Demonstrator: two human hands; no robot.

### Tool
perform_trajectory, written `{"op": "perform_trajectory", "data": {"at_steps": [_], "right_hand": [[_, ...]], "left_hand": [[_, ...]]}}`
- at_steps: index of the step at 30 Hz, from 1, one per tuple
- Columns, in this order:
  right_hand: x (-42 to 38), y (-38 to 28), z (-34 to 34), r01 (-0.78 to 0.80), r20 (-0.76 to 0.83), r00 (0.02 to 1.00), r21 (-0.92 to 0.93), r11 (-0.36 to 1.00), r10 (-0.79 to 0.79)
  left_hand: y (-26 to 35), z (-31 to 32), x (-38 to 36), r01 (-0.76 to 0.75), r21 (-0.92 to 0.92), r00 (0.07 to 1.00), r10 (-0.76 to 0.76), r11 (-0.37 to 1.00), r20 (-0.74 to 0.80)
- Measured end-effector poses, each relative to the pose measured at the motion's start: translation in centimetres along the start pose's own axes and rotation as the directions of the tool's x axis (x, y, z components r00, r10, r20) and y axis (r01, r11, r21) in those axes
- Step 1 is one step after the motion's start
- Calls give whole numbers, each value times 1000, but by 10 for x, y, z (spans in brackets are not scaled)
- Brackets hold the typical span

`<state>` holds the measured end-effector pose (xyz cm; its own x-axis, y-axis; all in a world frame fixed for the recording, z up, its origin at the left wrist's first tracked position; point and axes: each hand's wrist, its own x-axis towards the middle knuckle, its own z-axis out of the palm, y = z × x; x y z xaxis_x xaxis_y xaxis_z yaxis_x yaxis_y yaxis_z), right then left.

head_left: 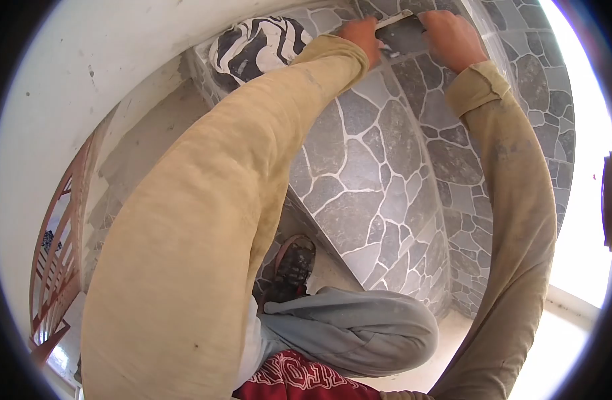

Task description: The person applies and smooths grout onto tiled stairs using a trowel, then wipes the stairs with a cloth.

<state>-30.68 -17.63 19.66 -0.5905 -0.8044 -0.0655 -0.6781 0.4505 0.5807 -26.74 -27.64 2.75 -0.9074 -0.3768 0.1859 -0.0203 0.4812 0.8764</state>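
At the top of the head view, my left hand (363, 39) has its fingers closed at the left end of a thin pale strip (394, 20). My right hand (453, 40) is by the strip's other end, its fingers bent and pressed together; what they hold, if anything, is hidden. Between the hands lies a dark grey tile piece (403, 37), with a small whitish bit (389, 51) beside my left fingers. Just left of my left hand sits a black-and-white patterned cloth bundle (261, 50) on the stone-patterned ledge (359, 160).
Stone-patterned wall tiles (453, 160) rise right of the ledge. A pale wall (73, 87) curves along the left, above a brown railing (59, 260). My bent knee (386, 327) and sandalled foot (295, 263) are below the ledge's front edge.
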Motion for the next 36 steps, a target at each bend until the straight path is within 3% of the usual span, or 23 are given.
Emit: {"op": "perform_trajectory", "data": {"at_steps": [2,3,5,6,8,11,13,17,20,22,25,27,29,31,34,36], "right_hand": [[-4,3,0,17,-55,998,23,1000,-15],[-3,4,-1,50,8,999,-40,998,-50],[-2,6,2,90,70,994,-101,991,-84],[-3,11,8,120,-9,993,-42,992,-121],[-3,7,6,162,-88,983,16,987,-160],[-4,5,4,65,48,997,-37,997,-64],[-2,6,4,137,-43,989,-93,986,-142],[-7,6,13,71,-86,994,-8,997,-72],[-2,9,16,149,-110,982,-40,988,-153],[-4,7,19,121,-190,976,75,990,-104],[-6,12,17,160,-96,982,-27,987,-162],[-4,12,17,149,-127,981,-12,989,-150],[-6,7,19,151,-153,977,7,989,-148],[-10,3,19,61,-120,991,38,997,-56],[-4,7,10,124,-43,991,-18,992,-125],[-6,4,10,77,-46,996,19,997,-76]], "left_hand": [[-2,3,3,-22,-4,999,22,1000,-43],[-3,5,3,-23,-6,999,23,1000,-42],[-5,2,3,-91,58,989,84,994,120],[-5,0,3,-89,59,990,81,994,116],[-5,5,2,-77,67,994,81,995,-71],[-4,3,3,-94,99,995,92,991,25],[-1,3,2,-74,82,997,73,994,8],[-2,-1,1,-86,75,996,85,994,10],[0,-5,-2,-72,29,996,70,997,49],[-3,-4,-2,-86,43,996,86,995,1],[-4,1,0,-113,44,994,113,993,-1],[-4,0,3,-113,36,993,112,993,34],[-4,3,1,-85,23,996,85,996,-25],[-6,2,1,-88,15,996,89,996,-24],[-3,1,2,-95,33,995,95,995,10],[-4,0,3,-78,57,997,76,995,31]]}}
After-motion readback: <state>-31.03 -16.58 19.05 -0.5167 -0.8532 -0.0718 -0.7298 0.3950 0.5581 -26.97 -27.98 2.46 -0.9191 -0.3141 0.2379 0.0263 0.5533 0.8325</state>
